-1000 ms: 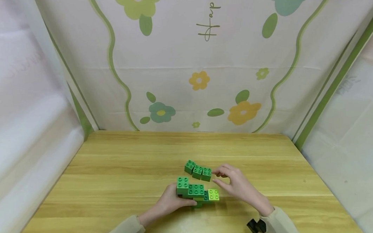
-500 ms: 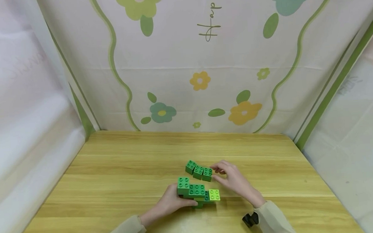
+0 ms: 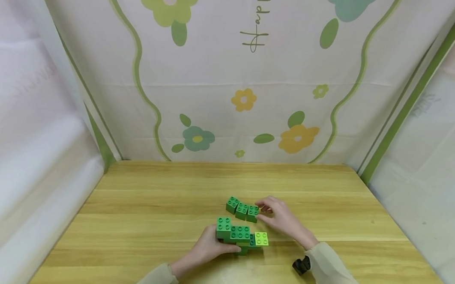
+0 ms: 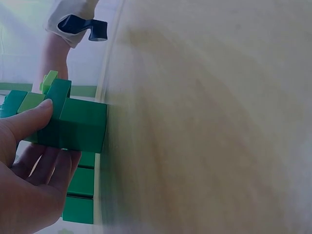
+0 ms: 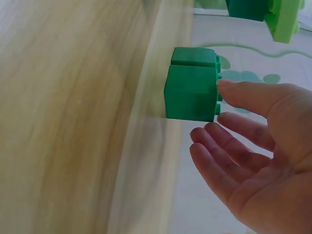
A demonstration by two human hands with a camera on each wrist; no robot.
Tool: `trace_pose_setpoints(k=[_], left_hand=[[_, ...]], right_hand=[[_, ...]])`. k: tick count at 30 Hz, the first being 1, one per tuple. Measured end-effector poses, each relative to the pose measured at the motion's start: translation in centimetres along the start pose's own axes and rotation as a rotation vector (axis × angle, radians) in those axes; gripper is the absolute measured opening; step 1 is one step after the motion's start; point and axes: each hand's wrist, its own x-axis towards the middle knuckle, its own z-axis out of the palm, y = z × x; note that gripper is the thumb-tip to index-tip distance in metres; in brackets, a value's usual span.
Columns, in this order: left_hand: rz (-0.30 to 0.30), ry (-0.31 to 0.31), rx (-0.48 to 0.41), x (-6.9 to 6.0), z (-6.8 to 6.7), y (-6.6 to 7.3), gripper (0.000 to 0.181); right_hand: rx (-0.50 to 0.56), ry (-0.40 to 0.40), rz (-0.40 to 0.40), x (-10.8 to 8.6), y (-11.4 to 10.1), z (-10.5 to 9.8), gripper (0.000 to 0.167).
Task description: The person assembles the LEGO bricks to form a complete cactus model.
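My left hand [image 3: 207, 247] grips a built model of toy building bricks [image 3: 240, 233], its thumb pressed on the near side and its fingers underneath in the left wrist view. The model is mostly green, with a lime brick [image 3: 261, 238] at its right end. Behind it, three loose green bricks [image 3: 242, 210] stand in a slightly curved row, studs up. My right hand [image 3: 282, 219] is at the right-hand brick [image 5: 190, 92]. In the right wrist view its thumb and index fingertips are at the studded side, the other fingers loosely bent; firm contact is not clear.
The bricks stand on a wood-grain table [image 3: 157, 205]. A white flower-print cloth [image 3: 215, 65] rises behind the table, with white cloth walls at left and right. Black wrist devices [image 3: 301, 265] sit at the cuffs of both sleeves.
My right hand has moved a little left and closer to the right-hand loose brick. The left hand and the model stay almost where they were.
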Motion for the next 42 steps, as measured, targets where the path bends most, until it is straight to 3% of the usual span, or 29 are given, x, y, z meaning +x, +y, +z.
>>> trace_pose_setpoints(k=[13, 21, 34, 42], left_hand=[[-0.003, -0.001, -0.015, 0.0, 0.2, -0.1, 0.046], [-0.002, 0.003, -0.014, -0.1, 0.3, -0.2, 0.047], [-0.01, 0.005, -0.01, -0.1, 0.1, 0.0, 0.05], [-0.006, 0.006, -0.016, -0.1, 0.1, 0.1, 0.051]], right_hand=[[-0.008, -0.023, 0.014, -0.1, 0.5, 0.6, 0.031], [0.001, 0.004, 0.004, -0.4, 0.4, 0.7, 0.029], [0.032, 0.031, 0.029, -1.2, -0.7, -0.2, 0.031], [0.027, 0.066, -0.003, -1.9, -1.5, -0.9, 0.03]])
